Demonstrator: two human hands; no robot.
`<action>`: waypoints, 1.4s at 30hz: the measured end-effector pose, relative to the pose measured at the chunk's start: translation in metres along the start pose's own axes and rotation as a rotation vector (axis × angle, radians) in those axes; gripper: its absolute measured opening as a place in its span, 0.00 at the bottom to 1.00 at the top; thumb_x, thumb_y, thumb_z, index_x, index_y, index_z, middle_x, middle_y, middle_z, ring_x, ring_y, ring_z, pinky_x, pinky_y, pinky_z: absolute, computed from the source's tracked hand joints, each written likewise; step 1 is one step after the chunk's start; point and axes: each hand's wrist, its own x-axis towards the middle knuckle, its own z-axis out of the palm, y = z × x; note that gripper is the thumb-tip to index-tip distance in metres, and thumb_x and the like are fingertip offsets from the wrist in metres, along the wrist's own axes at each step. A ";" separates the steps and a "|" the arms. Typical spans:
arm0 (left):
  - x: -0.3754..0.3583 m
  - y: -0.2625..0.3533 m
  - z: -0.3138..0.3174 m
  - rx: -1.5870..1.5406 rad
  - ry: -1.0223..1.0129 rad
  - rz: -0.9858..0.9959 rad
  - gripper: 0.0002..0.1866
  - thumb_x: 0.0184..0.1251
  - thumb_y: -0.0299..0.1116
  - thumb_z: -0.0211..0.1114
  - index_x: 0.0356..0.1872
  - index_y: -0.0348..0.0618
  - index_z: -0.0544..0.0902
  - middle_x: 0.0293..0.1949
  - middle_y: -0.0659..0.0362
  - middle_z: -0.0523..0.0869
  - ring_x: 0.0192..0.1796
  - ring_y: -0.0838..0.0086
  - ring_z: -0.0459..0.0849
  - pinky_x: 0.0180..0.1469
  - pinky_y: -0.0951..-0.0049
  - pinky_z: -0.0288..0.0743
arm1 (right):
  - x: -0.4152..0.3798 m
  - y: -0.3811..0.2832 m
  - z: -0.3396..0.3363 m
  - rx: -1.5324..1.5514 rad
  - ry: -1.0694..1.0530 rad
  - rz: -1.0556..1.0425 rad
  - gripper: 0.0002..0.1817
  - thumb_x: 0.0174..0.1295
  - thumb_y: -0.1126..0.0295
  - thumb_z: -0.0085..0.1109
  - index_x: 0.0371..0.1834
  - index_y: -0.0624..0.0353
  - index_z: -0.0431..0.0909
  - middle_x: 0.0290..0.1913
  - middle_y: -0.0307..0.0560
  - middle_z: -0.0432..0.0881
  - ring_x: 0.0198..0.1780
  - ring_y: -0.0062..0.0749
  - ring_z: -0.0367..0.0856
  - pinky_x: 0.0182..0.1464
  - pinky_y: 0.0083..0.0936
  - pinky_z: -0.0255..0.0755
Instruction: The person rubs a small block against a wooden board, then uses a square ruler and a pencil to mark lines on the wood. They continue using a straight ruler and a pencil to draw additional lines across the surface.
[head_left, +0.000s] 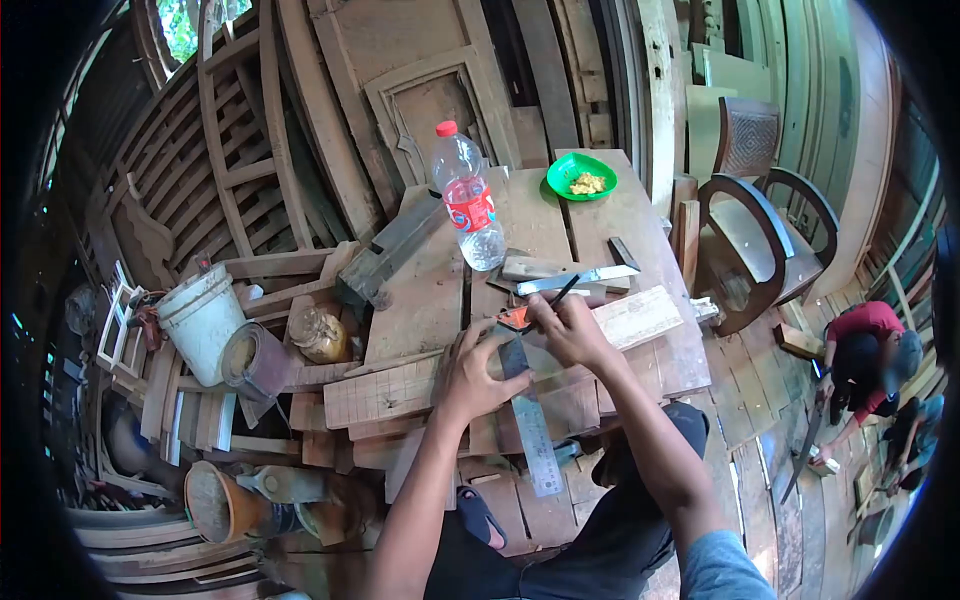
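Observation:
My left hand (pixel 474 372) is curled around the upper part of a combination square, thumb on its steel blade (pixel 536 440). The blade slants down past the table's near edge, and an orange piece (pixel 514 318) shows at its upper end. Close beside it, my right hand (pixel 566 330) pinches a dark, thin pencil (pixel 566 290), its point hidden behind the fingers. Under and around my hands lie wooden boards; a pale board (pixel 638 318) extends to the right, and a marked plank (pixel 385 398) to the left. A light metal strip (pixel 578 279) lies just beyond my right hand.
On the wooden table (pixel 535 215) stand a water bottle (pixel 467 200) and a green bowl (pixel 582 177) with food. A bucket (pixel 203 322) and a jar (pixel 320 335) stand at left. A chair (pixel 765 215) is behind right; a person (pixel 868 360) crouches with a saw (pixel 803 450).

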 end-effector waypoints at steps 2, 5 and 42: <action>0.001 0.004 -0.003 -0.016 0.007 -0.005 0.35 0.56 0.47 0.91 0.65 0.42 0.94 0.75 0.45 0.86 0.77 0.46 0.87 0.79 0.48 0.81 | 0.001 -0.001 0.012 0.017 0.020 -0.012 0.24 0.93 0.54 0.61 0.42 0.66 0.86 0.26 0.46 0.83 0.31 0.34 0.82 0.39 0.41 0.78; 0.001 0.002 0.003 -0.049 0.010 -0.001 0.35 0.58 0.46 0.90 0.65 0.41 0.93 0.74 0.44 0.86 0.77 0.45 0.87 0.79 0.48 0.81 | -0.003 -0.003 0.013 -0.090 0.033 -0.062 0.22 0.91 0.57 0.64 0.41 0.65 0.86 0.24 0.48 0.82 0.26 0.33 0.83 0.33 0.40 0.78; -0.001 0.003 0.004 -0.045 0.047 0.006 0.29 0.62 0.42 0.88 0.62 0.41 0.93 0.74 0.44 0.87 0.74 0.43 0.89 0.76 0.47 0.84 | 0.000 0.002 0.020 -0.139 0.193 0.058 0.18 0.87 0.64 0.67 0.42 0.71 0.85 0.32 0.74 0.85 0.36 0.75 0.88 0.38 0.51 0.81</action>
